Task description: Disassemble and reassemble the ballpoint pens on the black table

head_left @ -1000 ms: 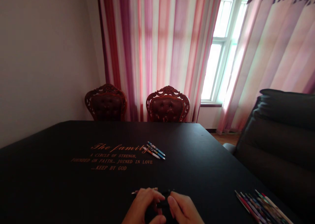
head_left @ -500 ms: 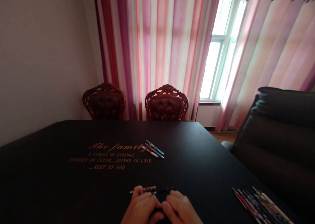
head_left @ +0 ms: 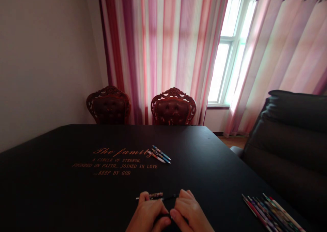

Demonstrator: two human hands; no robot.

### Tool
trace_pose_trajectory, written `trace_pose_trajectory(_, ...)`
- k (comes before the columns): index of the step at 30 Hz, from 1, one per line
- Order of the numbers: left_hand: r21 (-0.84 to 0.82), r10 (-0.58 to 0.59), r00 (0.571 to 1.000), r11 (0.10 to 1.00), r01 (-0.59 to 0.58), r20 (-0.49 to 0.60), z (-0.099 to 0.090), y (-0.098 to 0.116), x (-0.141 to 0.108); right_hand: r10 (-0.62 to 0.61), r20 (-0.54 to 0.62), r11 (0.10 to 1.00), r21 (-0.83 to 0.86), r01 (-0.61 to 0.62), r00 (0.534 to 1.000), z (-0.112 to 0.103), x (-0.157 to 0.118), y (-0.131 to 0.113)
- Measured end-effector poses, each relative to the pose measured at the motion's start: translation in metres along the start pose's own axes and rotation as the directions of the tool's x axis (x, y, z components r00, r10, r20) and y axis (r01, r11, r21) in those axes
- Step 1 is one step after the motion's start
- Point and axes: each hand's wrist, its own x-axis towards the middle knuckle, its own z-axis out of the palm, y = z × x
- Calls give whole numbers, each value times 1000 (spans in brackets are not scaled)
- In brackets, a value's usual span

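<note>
My left hand (head_left: 148,212) is closed at the bottom middle, fingers curled and thumb pointing right. Opposite it, my right hand (head_left: 190,211) is closed too, its thumb close to the left one. What they hold is hidden; only something dark shows between the thumbs. Just beyond the left fingers is a patterned pen (head_left: 156,195), its silvery tip sticking out to the left. A slim black pen (head_left: 170,197) spans the gap between the hands, its right end reaching the right fingers. Whether either pen is touched is unclear.
Farther off on the black table (head_left: 194,170), several pens (head_left: 160,155) lie together beside printed gold lettering (head_left: 114,166). At the lower right is a row of several more pens (head_left: 270,211). Two carved chairs (head_left: 173,109) stand behind the table, and a black armchair (head_left: 288,150) at right.
My right hand has shifted slightly upward and its fingers now cover the right end of the black pen. My left hand has hardly moved; the pens lie as before.
</note>
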Motion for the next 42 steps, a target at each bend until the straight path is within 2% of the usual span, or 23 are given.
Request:
trace_pose_trajectory(4, -30, -39, 999, 999, 39, 9, 2, -4, -1, -60, -64, 998, -23, 59, 996, -3, 1, -1)
trace_pose_trajectory(9, -82, -79, 997, 993, 80, 24, 4, -7, -3, -122, -90, 992, -44, 118, 988, -7, 3, -1)
trace_pose_trajectory(15, -140, -198, 978, 968, 206, 70, 1, -5, -3, -160, -120, 986, -66, 153, 980, -12, 3, -2)
trace_pose_trajectory(28, -354, -359, 924, 854, 382, 131, -12, 10, 0, -136, -112, 990, -60, 130, 984, -24, 3, -5)
trace_pose_trajectory(31, -403, -385, 914, 822, 401, 126, -9, 7, -2, -123, -96, 992, -54, 118, 988, -25, 2, -3)
trace_pose_trajectory(36, -560, -406, 900, 715, 419, 155, -2, -2, -4, -94, -88, 995, -35, 91, 992, -28, 1, 0)
trace_pose_trajectory(42, -449, -411, 907, 796, 406, 92, -4, 2, -3, -45, -64, 999, -16, 44, 997, -28, 1, 1)
